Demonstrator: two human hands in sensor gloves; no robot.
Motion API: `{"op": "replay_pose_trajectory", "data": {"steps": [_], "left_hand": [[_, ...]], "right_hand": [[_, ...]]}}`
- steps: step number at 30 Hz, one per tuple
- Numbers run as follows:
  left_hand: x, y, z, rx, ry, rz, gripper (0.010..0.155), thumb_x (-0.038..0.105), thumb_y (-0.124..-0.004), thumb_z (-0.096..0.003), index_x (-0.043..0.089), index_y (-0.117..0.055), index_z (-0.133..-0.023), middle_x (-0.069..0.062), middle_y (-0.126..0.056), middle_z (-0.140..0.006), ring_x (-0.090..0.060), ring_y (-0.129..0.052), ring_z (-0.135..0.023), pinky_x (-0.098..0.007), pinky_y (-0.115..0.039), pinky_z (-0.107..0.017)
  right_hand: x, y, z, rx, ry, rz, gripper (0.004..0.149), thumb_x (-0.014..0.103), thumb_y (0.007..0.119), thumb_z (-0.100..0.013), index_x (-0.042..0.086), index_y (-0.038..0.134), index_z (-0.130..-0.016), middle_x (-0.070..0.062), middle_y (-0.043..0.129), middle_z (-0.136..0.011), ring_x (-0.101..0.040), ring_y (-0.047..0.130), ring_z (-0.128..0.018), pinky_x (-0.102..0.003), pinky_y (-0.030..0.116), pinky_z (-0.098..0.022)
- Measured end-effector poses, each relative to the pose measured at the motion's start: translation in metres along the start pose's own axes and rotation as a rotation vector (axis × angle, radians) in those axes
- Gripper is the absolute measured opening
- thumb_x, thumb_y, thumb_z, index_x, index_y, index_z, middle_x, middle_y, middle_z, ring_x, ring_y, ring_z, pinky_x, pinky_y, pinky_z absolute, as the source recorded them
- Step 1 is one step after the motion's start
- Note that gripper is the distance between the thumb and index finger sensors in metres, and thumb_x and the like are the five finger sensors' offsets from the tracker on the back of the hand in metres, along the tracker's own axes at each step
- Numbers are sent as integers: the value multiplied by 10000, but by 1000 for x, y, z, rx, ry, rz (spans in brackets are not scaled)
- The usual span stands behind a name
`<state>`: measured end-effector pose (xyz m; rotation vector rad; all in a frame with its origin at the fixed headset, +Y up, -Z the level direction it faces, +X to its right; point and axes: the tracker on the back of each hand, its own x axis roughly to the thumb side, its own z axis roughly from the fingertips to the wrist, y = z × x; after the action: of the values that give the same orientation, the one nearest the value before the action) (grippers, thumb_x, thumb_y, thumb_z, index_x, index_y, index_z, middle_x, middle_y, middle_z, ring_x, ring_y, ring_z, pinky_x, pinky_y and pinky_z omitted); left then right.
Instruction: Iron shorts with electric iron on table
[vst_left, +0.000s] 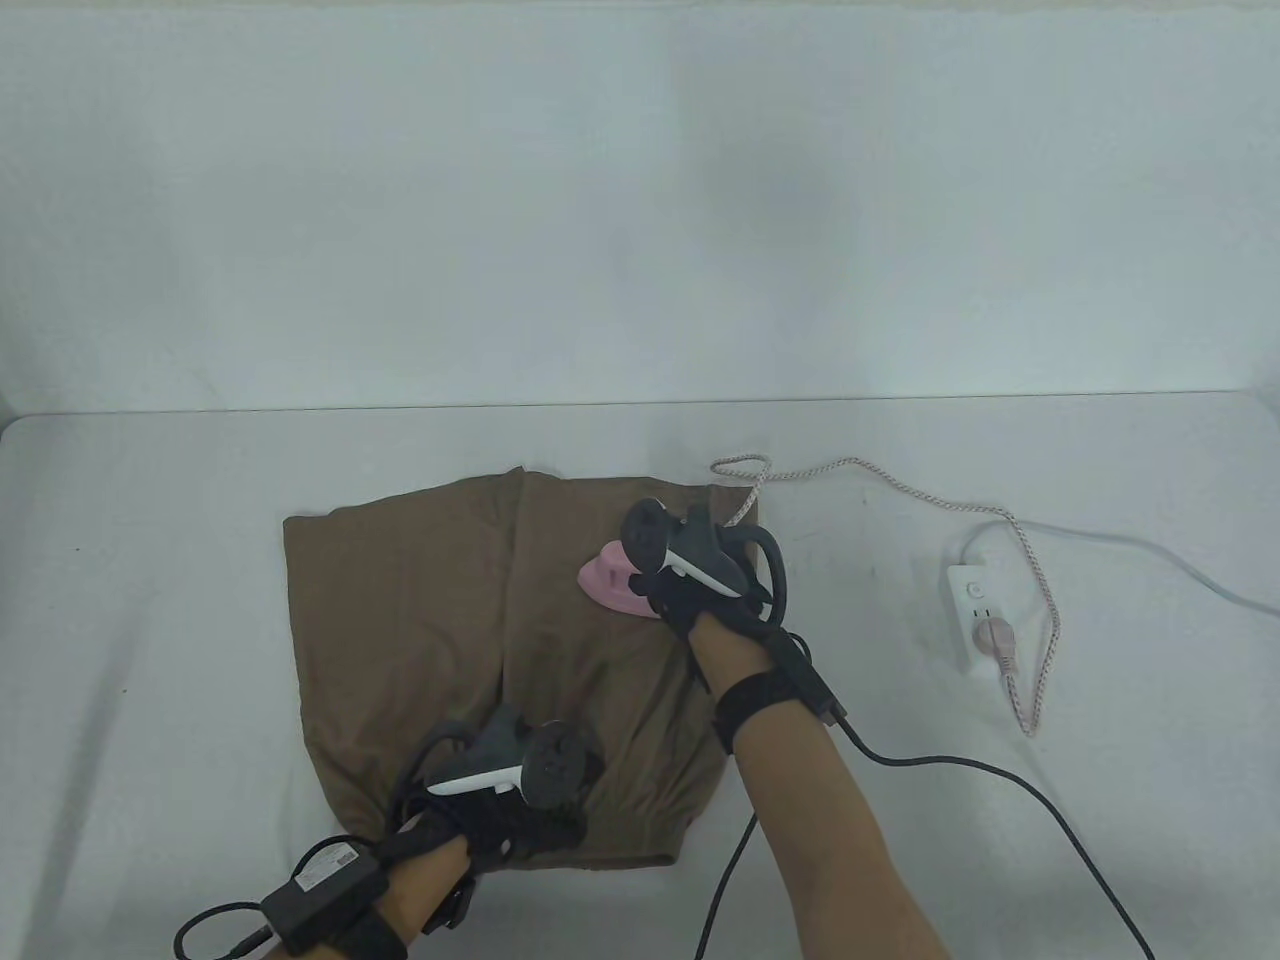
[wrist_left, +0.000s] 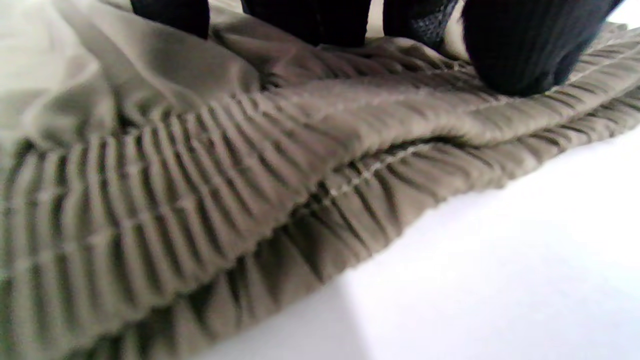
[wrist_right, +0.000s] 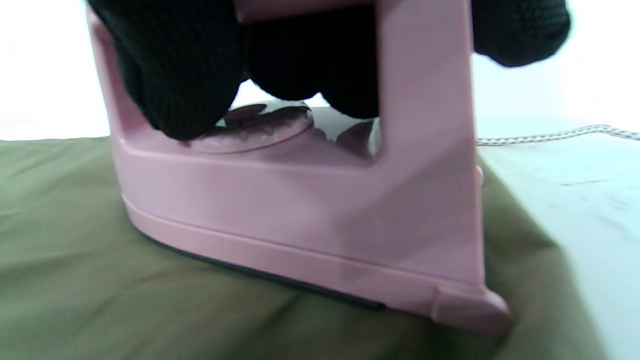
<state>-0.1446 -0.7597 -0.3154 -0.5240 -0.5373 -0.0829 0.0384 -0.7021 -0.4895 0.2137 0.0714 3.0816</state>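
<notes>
In the table view the right hand (vst_left: 690, 590) and its tracker (vst_left: 690, 555) cover most of the pink iron (vst_left: 605, 585), so only its front tip shows. The left hand (vst_left: 500, 810) and its tracker (vst_left: 520, 765) hide the near waistband of the brown shorts (vst_left: 400, 620) beneath them, and the fingers cannot be made out. The bottom edge cuts off both forearms. The markings on the white power strip (vst_left: 975, 620) are too small to read.

The left wrist view shows only fingertips (wrist_left: 520, 55), cut by the top edge; the near waistband is blurred. In the right wrist view the iron's handle top is cut off, and the sole is hidden against the cloth.
</notes>
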Motion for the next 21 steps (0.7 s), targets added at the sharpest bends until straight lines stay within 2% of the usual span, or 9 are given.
{"op": "replay_pose_trajectory", "data": {"steps": [6,10,16,21], "left_hand": [[0,0,0,0,0,0,744,602,-750,-482,394,-433,-1122,10,-374,-1183,-308,-485,-1063,-656,-481,-772],[0,0,0,0,0,2,744,602,-750,-482,394,-431,-1122,10,-373,-1182,-306,-484,-1063,-656,-480,-772],[0,0,0,0,-2,3,743,602,-751,-482,394,-435,-1122,9,-373,-1183,-307,-485,-1062,-656,-480,-771],[0,0,0,1,-5,3,745,602,-750,-483,390,-433,-1124,7,-371,-1183,-309,-484,-1062,-657,-479,-772]], "right_hand": [[-25,-2,5,4,62,-6,610,497,931,-425,446,682,-980,153,885,-763,-113,951,-639,-517,811,-455],[-27,-1,7,-1,70,-26,608,491,935,-424,444,687,-977,153,885,-764,-117,949,-641,-521,807,-457],[-15,0,7,-8,45,-25,607,490,937,-422,446,691,-975,153,885,-765,-118,950,-641,-522,807,-456],[9,2,2,-12,9,-50,609,490,938,-420,443,692,-975,152,886,-764,-121,951,-638,-523,807,-453]]}}
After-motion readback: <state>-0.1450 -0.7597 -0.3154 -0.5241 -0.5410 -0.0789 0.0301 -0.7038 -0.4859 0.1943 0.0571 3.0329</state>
